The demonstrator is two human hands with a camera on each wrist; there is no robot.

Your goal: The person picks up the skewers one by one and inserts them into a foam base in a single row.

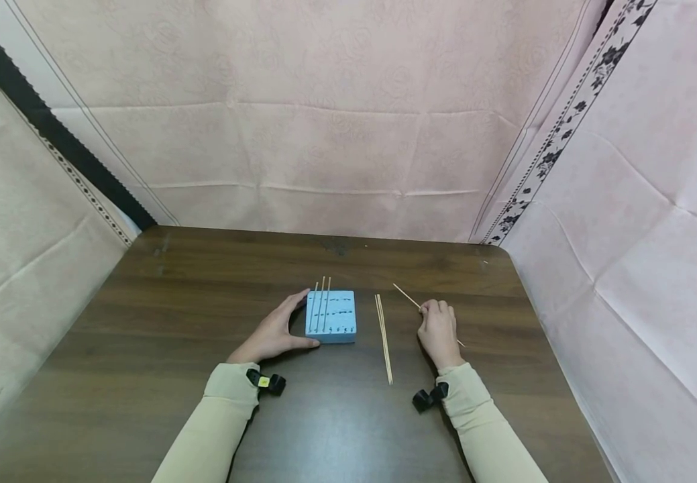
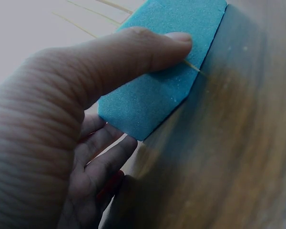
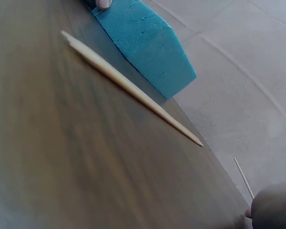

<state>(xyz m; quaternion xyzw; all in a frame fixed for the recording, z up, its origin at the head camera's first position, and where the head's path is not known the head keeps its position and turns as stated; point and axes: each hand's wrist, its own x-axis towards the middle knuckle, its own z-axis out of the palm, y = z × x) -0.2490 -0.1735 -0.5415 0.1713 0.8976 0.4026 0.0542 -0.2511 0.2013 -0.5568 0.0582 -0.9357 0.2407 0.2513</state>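
Observation:
A light blue foam block (image 1: 341, 318) with rows of small holes and dark marks sits mid-table. Several thin wooden skewers (image 1: 325, 305) stand in its left part. My left hand (image 1: 274, 333) holds the block from the left, thumb across the near face, fingers along the far left side. In the left wrist view the thumb presses that blue face (image 2: 133, 102), and a thin stick tip shows beneath it. To the right, my right hand (image 1: 440, 332) pinches a wooden skewer (image 1: 406, 295) near its middle, slanted across the tabletop. The right fingertips are mostly hidden in the right wrist view.
Between block and right hand, a few loose skewers (image 1: 384, 339) lie side by side on the brown wooden table (image 1: 324, 429). Pale cloth hangs (image 1: 324, 147) stand behind the table and along both sides. Each wrist carries a black camera strap.

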